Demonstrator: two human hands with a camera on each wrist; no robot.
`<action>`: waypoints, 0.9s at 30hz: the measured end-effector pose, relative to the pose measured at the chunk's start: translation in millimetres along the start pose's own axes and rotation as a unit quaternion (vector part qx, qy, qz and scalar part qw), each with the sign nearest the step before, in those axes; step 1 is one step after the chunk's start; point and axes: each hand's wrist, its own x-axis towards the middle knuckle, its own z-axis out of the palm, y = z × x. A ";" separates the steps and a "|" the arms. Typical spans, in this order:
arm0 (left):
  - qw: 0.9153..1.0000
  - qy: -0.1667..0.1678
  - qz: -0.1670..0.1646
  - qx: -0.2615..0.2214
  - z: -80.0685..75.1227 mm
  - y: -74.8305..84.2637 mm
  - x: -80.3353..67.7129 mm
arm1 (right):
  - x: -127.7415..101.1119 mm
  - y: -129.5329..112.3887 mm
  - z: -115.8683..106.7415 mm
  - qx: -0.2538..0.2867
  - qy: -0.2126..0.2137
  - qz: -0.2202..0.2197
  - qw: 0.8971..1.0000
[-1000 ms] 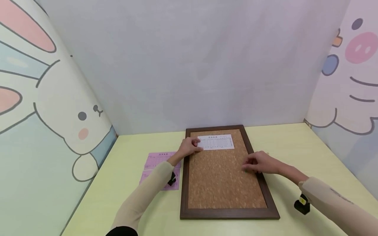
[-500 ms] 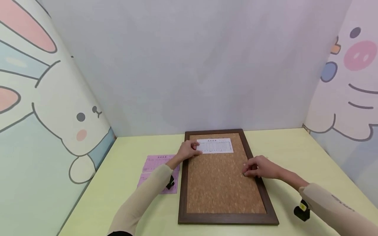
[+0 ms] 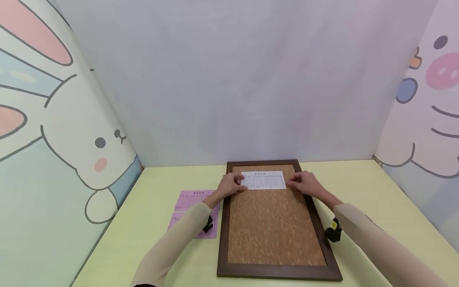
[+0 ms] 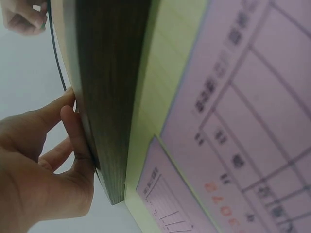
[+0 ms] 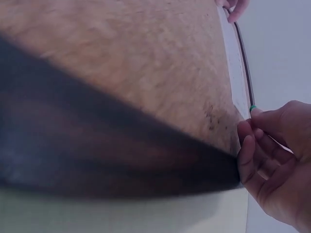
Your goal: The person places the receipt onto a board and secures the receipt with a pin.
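A white printed form (image 3: pixel 263 180) lies across the upper part of a cork board (image 3: pixel 272 227). At the form's left edge my left hand (image 3: pixel 229 184) rests with thumb and forefinger spread apart, touching the paper. In the left wrist view, the fingers of that left hand (image 4: pixel 53 160) lie over the board's frame. My right hand (image 3: pixel 305 183) is by the form's right edge, above the cork. Between its fingertips it pinches a small green push pin (image 5: pixel 252 108), mostly covered by the fingers.
Two pink printed forms (image 3: pixel 195 200) lie on the pale yellow table (image 3: pixel 150 223) left of the board, partly under my left forearm. The board's dark wooden frame (image 3: pixel 279 272) stands raised above the tabletop. A white wall (image 3: pixel 251 87) closes off the back.
My right hand has lifted from the board's right side and moved up and left to the form's right edge. My left hand stays at the form's left edge.
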 end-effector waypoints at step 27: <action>1.000 -0.008 0.022 -0.021 -4.1 -3.1 -0.8 | 85.0 -47.4 59.1 -0.005 0.006 0.085 0.996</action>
